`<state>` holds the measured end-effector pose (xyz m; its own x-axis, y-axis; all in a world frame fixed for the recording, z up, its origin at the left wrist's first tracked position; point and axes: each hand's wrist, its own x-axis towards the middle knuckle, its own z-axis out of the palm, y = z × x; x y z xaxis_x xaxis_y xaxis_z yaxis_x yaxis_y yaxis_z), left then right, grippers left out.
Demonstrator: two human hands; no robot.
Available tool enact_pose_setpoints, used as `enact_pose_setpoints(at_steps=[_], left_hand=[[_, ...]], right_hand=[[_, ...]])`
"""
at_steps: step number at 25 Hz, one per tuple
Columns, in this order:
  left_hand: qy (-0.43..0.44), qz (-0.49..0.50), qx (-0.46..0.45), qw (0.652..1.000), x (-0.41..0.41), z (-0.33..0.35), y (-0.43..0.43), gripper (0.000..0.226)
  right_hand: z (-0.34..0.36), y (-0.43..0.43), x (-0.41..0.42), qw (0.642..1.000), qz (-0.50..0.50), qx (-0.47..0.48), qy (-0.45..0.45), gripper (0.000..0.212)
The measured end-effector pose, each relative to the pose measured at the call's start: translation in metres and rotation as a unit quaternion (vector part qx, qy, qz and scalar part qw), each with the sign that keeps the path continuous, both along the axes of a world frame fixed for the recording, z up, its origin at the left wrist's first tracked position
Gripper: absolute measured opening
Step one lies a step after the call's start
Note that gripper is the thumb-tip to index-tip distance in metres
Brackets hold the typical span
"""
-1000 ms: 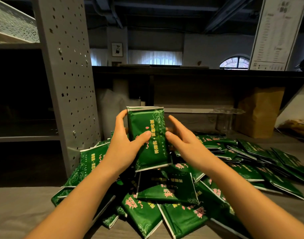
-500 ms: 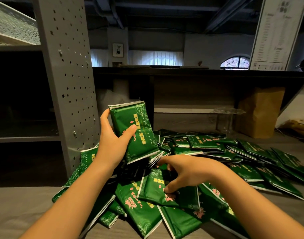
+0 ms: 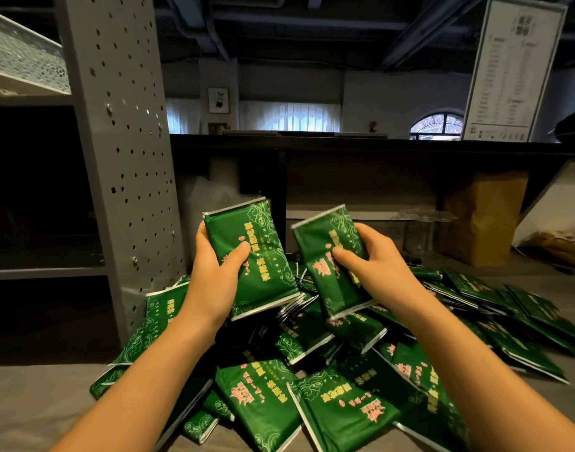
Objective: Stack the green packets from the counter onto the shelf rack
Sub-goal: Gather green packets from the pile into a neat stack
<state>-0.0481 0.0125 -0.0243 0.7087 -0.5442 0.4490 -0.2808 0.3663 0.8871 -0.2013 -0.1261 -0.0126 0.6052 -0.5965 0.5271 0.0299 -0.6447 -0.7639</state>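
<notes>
- Above the heap on the desk (image 3: pixel 25 402), both hands are raised, each one closed around green packets.
- The left hand (image 3: pixel 214 275) grips a small stack of green packets (image 3: pixel 253 256), thumb pressed on the printed face and fingers behind; the stack stands nearly upright, tilted a little to the left, and several silver edges show at its lower end.
- The right hand (image 3: pixel 374 259) clasps a single green packet (image 3: pixel 328 259), thumb on the front and fingers curled over its right edge; it too is close to upright, leaning left.
- The two held lots sit side by side, just apart, with a narrow gap between them.
- Below them the loose pile of packets (image 3: pixel 312 402) spreads across the grey desk, overlapping at all angles and trailing off to the right.
- One packet leans against the base of the perforated grey upright (image 3: pixel 123 125) of the shelf rack (image 3: pixel 45 272) on the left.
- The rack's shelves look dark; what is on them cannot be made out.
- At the back right stand a brown paper bag (image 3: pixel 482 216) and a clear plastic container (image 3: pixel 423 230), and a printed sign (image 3: pixel 514 66) stands on the ledge above.
</notes>
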Motion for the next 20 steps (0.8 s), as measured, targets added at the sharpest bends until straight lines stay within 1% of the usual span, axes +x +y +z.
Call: enact_pose_setpoints(at_steps=[2, 3, 4, 6, 8, 11, 14, 16, 18, 20], left_hand=[[0.001, -0.005, 0.009, 1.0, -0.002, -0.002, -0.001, 0.042], [0.0, -0.007, 0.013, 1.0, -0.004, -0.002, -0.001, 0.045], [-0.004, -0.011, 0.02, 1.0, -0.007, -0.003, -0.001, 0.048], [-0.006, -0.028, 0.019, 0.999, -0.013, -0.004, -0.003, 0.047], [0.013, -0.05, 0.003, 0.999, -0.018, -0.006, -0.005, 0.044], [0.021, -0.047, 0.002, 0.999, -0.023, -0.012, -0.007, 0.053], [0.002, -0.061, 0.016, 0.998, -0.034, -0.014, -0.005, 0.061], [-0.026, -0.066, 0.024, 0.997, -0.038, -0.014, -0.004, 0.068], [-0.057, -0.053, 0.03, 0.997, -0.037, -0.015, -0.005, 0.076], [-0.077, -0.042, 0.037, 0.996, -0.033, -0.015, -0.005, 0.078]], right_hand=[[-0.001, 0.012, 0.005, 0.988, 0.084, 0.101, -0.084, 0.019], [-0.003, 0.018, 0.008, 0.98, 0.111, 0.128, -0.104, 0.02], [-0.005, 0.024, 0.012, 0.977, 0.126, 0.131, -0.109, 0.021], [-0.016, 0.034, 0.023, 0.981, 0.122, 0.107, -0.107, 0.021], [-0.027, 0.041, 0.033, 0.985, 0.099, 0.089, -0.108, 0.021], [-0.036, 0.048, 0.039, 0.988, 0.081, 0.077, -0.107, 0.042], [-0.038, 0.05, 0.038, 0.986, 0.107, 0.066, -0.107, 0.047], [-0.037, 0.055, 0.037, 0.985, 0.126, 0.076, -0.087, 0.054], [-0.039, 0.053, 0.038, 0.984, 0.141, 0.087, -0.068, 0.059], [-0.039, 0.046, 0.04, 0.984, 0.152, 0.074, -0.055, 0.06]])
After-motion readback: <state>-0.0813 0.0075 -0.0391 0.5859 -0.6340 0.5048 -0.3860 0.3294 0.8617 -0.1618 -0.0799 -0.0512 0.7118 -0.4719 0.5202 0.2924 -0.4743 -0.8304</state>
